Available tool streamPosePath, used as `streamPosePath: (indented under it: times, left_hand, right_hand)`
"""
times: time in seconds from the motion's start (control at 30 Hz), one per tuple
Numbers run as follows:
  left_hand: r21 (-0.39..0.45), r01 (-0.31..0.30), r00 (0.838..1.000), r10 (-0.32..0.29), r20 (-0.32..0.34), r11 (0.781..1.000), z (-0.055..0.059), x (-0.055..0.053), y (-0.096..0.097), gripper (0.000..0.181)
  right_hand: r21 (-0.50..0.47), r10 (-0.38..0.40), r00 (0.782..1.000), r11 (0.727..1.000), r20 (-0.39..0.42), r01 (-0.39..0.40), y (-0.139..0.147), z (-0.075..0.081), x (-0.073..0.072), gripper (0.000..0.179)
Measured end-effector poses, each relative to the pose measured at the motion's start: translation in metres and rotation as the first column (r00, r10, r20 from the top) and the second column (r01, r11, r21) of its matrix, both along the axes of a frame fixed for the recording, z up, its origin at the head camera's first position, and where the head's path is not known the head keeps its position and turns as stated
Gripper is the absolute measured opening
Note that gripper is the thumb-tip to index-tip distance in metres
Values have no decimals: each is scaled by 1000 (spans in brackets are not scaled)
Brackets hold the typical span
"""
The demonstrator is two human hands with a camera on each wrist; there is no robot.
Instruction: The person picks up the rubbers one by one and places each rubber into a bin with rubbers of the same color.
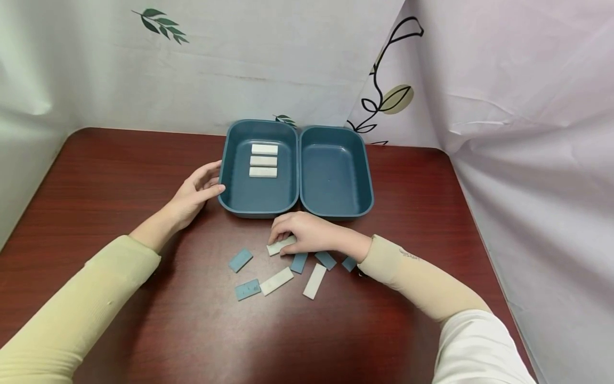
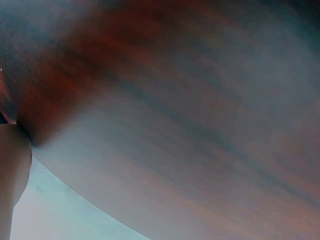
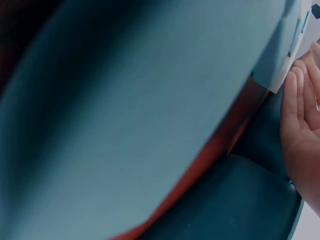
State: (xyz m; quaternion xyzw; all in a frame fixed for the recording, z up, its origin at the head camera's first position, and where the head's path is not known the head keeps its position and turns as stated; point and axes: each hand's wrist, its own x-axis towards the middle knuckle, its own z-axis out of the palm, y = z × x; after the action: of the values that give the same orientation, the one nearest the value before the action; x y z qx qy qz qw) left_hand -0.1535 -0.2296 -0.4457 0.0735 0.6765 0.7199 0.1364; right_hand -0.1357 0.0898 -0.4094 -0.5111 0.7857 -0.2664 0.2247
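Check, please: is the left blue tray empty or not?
Not empty: in the head view, three white blocks lie inside the left blue tray.

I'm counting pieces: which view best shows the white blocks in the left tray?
The head view: all three white blocks lie unobstructed in the left tray. The left wrist view shows none; the right wrist view, none identifiable.
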Motion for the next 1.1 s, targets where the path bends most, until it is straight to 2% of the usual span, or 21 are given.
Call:
streamPosePath:
  times: [0.83,1.1]
  left_hand:
    - [6,-10,1000,10,5,1000,1,0,1,61]
    - [14,-8,1000,8,-1,1000,-1,-1,1,61]
  right_hand:
    - [85,-14,1000,996,-14,15,-6,-4,-2,24]
    - [91,-10,999,996,-45,14,-6,-4,0,24]
